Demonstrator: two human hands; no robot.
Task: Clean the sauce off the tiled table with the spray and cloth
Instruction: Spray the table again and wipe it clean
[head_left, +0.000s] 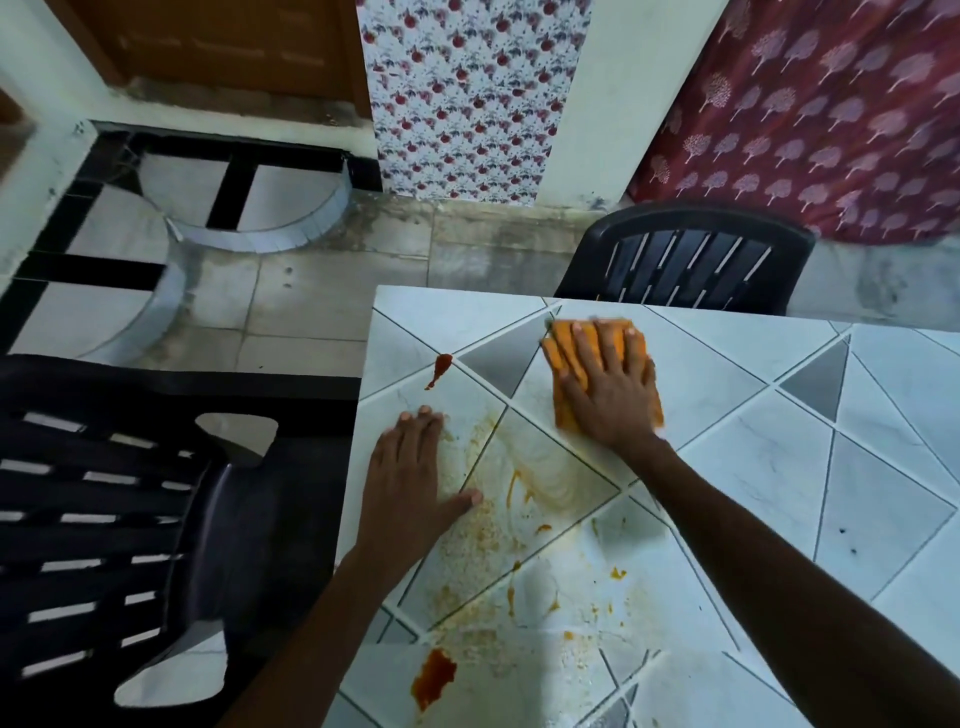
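Roughly half done, I judged: right hand (610, 397) pressed flat on the cloth (556, 349), left hand (408, 480) lay flat and empty, sauce smears (519, 499) near the cloth unwiped.

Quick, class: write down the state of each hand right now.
Left hand: open, flat on the tiled table, holding nothing.
Right hand: open, fingers straight, pressing the orange cloth.

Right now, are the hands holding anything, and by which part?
Nothing is gripped. The right hand presses flat on top of the orange cloth, fingers spread; the left hand rests flat on the tiled table, holding nothing.
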